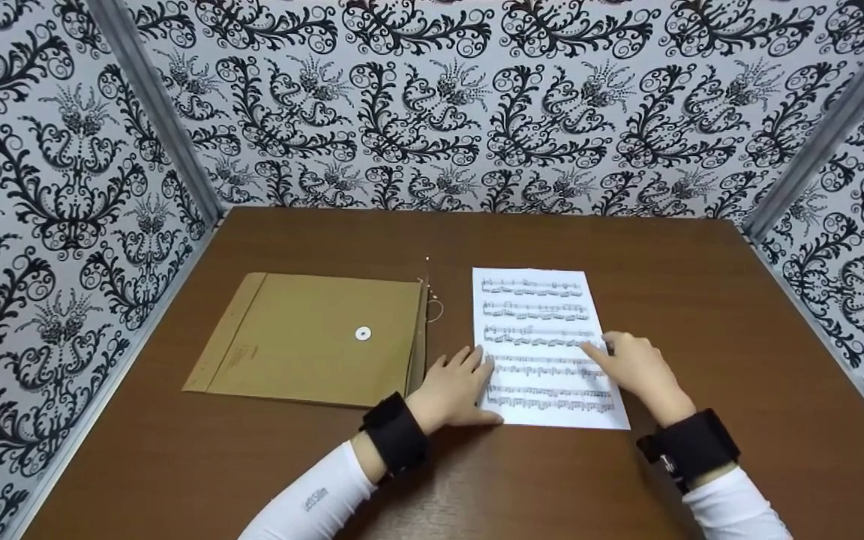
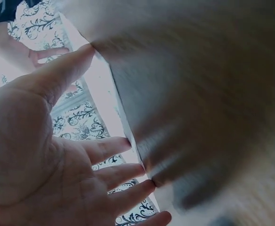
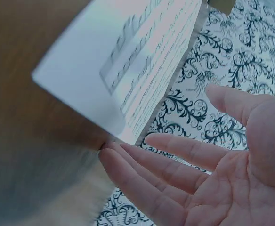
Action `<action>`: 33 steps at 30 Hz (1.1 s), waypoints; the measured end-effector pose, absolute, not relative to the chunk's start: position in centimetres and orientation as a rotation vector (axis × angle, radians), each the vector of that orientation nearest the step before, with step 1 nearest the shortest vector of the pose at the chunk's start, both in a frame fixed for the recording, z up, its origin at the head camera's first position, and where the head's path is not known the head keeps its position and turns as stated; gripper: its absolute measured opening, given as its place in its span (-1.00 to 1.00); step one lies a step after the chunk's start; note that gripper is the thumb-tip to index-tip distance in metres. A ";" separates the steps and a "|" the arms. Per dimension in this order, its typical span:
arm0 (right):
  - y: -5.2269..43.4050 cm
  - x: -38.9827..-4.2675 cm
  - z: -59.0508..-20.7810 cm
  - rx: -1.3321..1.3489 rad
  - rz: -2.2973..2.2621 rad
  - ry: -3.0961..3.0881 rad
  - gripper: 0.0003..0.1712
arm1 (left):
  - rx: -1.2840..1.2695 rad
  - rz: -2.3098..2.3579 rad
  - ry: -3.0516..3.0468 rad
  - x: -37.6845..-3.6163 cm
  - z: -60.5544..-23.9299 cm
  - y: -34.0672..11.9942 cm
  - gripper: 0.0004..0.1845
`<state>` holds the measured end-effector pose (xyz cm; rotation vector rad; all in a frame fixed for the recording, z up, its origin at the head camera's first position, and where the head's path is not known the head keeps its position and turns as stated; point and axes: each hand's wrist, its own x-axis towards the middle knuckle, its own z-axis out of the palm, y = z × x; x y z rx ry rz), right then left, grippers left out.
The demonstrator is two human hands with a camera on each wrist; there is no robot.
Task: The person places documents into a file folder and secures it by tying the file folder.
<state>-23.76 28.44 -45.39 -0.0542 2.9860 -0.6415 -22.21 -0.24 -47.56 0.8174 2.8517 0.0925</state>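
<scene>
Your two sleeved forearms enter from the near edge of the table [image 1: 702, 285], each with a black wrist band. Your left hand [image 1: 453, 390] lies flat with fingers straight and slightly spread, fingertips touching the left edge of the sheet of music [image 1: 541, 330] near its lower corner. Your right hand [image 1: 634, 367] rests on the sheet's right side, fingers extended and relaxed, holding nothing; the right wrist view confirms an open palm with fingertips at the paper's edge. Neither hand grips the paper.

The sheet lies flat on the table, right of centre, just beside the brown envelope [image 1: 319, 337]. The envelope lies left of it, with a white string-closure disc [image 1: 362, 334] on its face and a thin cord [image 1: 434, 309] loose at its right edge.

Risk, as a judgement: with only flat fingertips on it, the sheet could slide or skew across the smooth wood, or crease if you push both edges inward. The loose cord could snag the paper's edge.

Count: one sheet, one envelope, one disc, one cord, two hands.
</scene>
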 end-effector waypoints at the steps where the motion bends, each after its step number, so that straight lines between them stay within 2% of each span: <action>1: 28.6 -24.0 -45.4 -0.053 -0.655 2.982 -0.29 | 0.812 0.097 2.848 -22.2 -47.6 -0.3 0.02; 10: 29.7 -25.7 -45.6 0.008 -0.754 2.910 -0.20 | 0.782 0.197 2.813 -21.9 -47.5 -0.6 0.03; 33: 29.2 -26.9 -45.4 0.077 -0.980 2.803 -0.18 | 0.756 0.246 2.811 -22.0 -47.5 -0.5 0.00</action>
